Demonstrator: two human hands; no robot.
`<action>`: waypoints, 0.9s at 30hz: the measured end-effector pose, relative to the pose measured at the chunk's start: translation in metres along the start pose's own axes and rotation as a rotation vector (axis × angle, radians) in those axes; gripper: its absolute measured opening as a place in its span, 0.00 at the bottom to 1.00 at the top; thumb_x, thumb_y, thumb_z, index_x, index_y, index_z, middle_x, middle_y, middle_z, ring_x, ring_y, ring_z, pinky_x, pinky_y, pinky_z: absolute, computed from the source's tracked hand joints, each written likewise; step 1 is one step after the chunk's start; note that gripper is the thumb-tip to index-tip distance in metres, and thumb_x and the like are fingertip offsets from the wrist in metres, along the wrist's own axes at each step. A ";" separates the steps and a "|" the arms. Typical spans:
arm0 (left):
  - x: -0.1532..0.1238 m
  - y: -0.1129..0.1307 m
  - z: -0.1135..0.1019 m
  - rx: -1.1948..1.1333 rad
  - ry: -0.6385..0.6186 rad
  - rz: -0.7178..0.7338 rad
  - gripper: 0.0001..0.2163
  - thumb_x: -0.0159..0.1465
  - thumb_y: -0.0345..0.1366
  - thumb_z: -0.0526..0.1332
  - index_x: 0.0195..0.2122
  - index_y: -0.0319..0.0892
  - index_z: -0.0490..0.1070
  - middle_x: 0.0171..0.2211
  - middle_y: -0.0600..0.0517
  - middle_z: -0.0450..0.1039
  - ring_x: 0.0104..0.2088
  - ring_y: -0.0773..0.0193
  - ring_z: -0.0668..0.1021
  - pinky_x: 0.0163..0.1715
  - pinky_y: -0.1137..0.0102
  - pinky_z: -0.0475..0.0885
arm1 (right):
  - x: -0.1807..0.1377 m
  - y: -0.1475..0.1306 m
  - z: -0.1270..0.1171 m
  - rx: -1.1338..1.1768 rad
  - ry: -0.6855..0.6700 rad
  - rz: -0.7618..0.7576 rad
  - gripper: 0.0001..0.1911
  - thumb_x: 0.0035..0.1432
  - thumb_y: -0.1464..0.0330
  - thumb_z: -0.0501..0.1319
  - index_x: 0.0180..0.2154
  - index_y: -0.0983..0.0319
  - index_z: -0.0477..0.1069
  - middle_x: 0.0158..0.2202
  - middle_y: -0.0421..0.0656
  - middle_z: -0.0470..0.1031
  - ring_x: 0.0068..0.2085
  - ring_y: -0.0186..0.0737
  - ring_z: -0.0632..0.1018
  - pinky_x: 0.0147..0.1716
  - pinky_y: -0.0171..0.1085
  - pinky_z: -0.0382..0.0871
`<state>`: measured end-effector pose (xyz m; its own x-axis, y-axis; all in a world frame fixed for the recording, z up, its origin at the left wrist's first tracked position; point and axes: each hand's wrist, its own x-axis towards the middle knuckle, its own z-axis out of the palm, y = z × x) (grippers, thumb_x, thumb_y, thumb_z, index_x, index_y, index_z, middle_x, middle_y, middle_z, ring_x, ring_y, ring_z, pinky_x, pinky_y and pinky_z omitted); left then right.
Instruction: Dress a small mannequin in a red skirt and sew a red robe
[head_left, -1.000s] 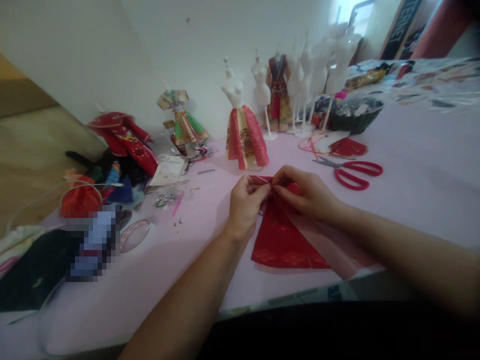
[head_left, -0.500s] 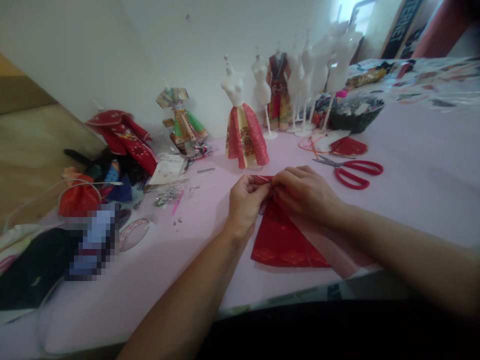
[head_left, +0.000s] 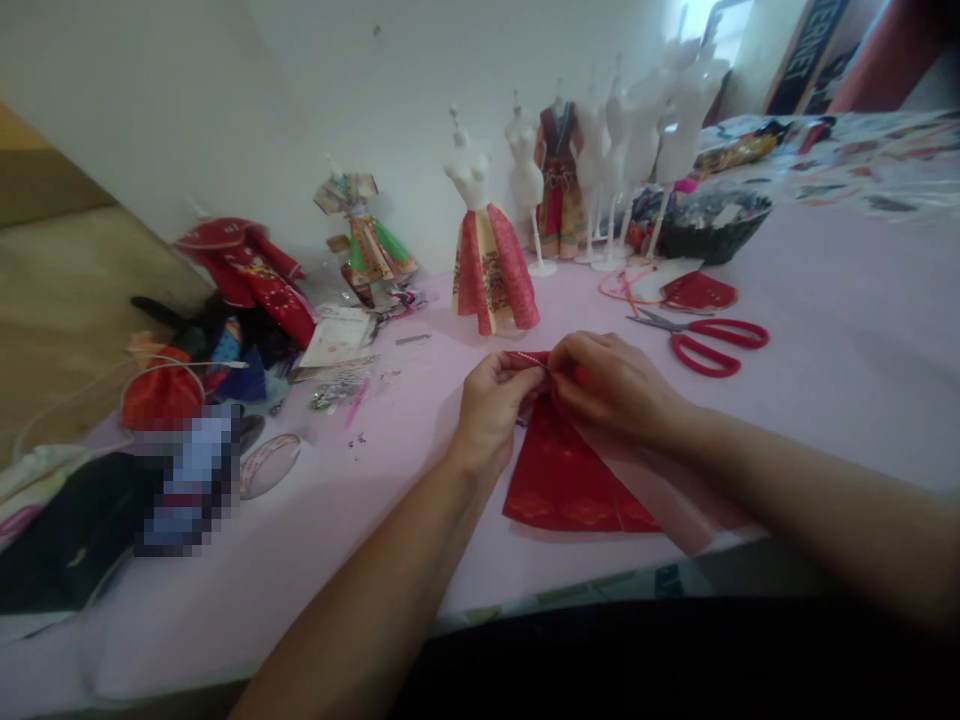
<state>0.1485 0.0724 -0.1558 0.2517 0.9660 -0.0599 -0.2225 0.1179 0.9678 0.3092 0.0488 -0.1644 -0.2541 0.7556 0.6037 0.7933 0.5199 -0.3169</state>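
A red doll-size skirt (head_left: 566, 475) spreads on the pink tabletop, its patterned hem toward me and a sheer pale layer at its right side. Along its narrow upper edge runs a line of small white dots. My left hand (head_left: 491, 405) pinches that edge between thumb and fingers. Right beside it, my right hand (head_left: 607, 385) is closed at the same edge, its fingertips close together; whether they also hold a needle or other small item is hidden. Past my right hand lie red-handled scissors (head_left: 716, 345), blades pointing left.
A small dress form (head_left: 480, 265) in a pink and cream skirt stands ahead, with several white forms behind it. A dark basket (head_left: 712, 230) sits at the back right. Leftward are a tape roll (head_left: 270, 465), small beads (head_left: 356, 440), fabric pieces and a red doll dress (head_left: 247, 265).
Both hands stay at the skirt's upper edge and have barely moved. The whole view has shifted very slightly.
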 end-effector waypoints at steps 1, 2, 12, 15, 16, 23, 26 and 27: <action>0.000 0.000 0.000 -0.002 -0.001 -0.006 0.08 0.52 0.30 0.68 0.29 0.40 0.68 0.23 0.55 0.72 0.22 0.71 0.71 0.21 0.74 0.58 | 0.000 -0.001 -0.001 0.050 -0.002 0.034 0.03 0.58 0.73 0.58 0.35 0.60 0.69 0.32 0.42 0.76 0.33 0.41 0.75 0.36 0.38 0.64; 0.000 0.000 0.000 -0.006 -0.006 -0.013 0.08 0.52 0.30 0.68 0.29 0.40 0.68 0.23 0.55 0.72 0.22 0.71 0.71 0.21 0.74 0.58 | 0.001 -0.001 -0.002 0.096 -0.006 0.066 0.03 0.57 0.73 0.59 0.35 0.60 0.69 0.32 0.42 0.76 0.33 0.41 0.75 0.35 0.38 0.64; 0.001 0.003 0.000 -0.103 -0.016 -0.061 0.06 0.52 0.27 0.66 0.28 0.39 0.68 0.23 0.55 0.71 0.24 0.70 0.73 0.25 0.74 0.61 | 0.002 -0.006 -0.007 0.422 -0.033 0.238 0.03 0.55 0.73 0.59 0.34 0.61 0.70 0.31 0.41 0.76 0.31 0.39 0.75 0.32 0.37 0.65; 0.001 0.004 -0.001 -0.141 -0.005 -0.079 0.06 0.53 0.26 0.65 0.28 0.39 0.68 0.25 0.54 0.72 0.28 0.69 0.75 0.32 0.73 0.67 | 0.003 -0.007 -0.007 0.486 -0.026 0.268 0.02 0.55 0.72 0.59 0.33 0.60 0.70 0.30 0.40 0.76 0.31 0.38 0.74 0.33 0.37 0.66; 0.001 0.004 -0.001 -0.152 -0.004 -0.087 0.06 0.53 0.26 0.65 0.28 0.39 0.68 0.26 0.54 0.73 0.29 0.69 0.75 0.34 0.73 0.67 | 0.003 -0.008 -0.008 0.505 -0.022 0.284 0.02 0.55 0.72 0.59 0.32 0.60 0.70 0.30 0.40 0.75 0.31 0.38 0.74 0.33 0.38 0.67; 0.001 0.005 0.000 -0.187 -0.003 -0.099 0.06 0.53 0.25 0.66 0.29 0.39 0.69 0.27 0.54 0.73 0.29 0.70 0.75 0.35 0.72 0.68 | 0.007 -0.012 -0.012 0.609 -0.040 0.408 0.02 0.56 0.69 0.61 0.31 0.60 0.71 0.29 0.41 0.76 0.30 0.38 0.74 0.31 0.38 0.67; 0.001 0.004 0.000 -0.183 -0.015 -0.096 0.06 0.54 0.26 0.66 0.28 0.39 0.69 0.26 0.54 0.72 0.28 0.70 0.74 0.34 0.73 0.67 | 0.007 -0.010 -0.010 0.607 -0.040 0.383 0.02 0.56 0.69 0.61 0.31 0.60 0.71 0.29 0.42 0.76 0.31 0.39 0.74 0.32 0.39 0.68; 0.001 0.004 0.000 -0.184 -0.018 -0.101 0.06 0.54 0.26 0.66 0.28 0.39 0.69 0.26 0.54 0.72 0.28 0.70 0.74 0.34 0.73 0.67 | 0.007 -0.009 -0.008 0.601 -0.039 0.373 0.02 0.56 0.69 0.61 0.32 0.60 0.71 0.30 0.42 0.76 0.31 0.39 0.75 0.33 0.39 0.69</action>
<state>0.1476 0.0734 -0.1517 0.2981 0.9429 -0.1484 -0.3630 0.2558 0.8960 0.3051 0.0460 -0.1511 -0.0533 0.9339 0.3536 0.3908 0.3454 -0.8532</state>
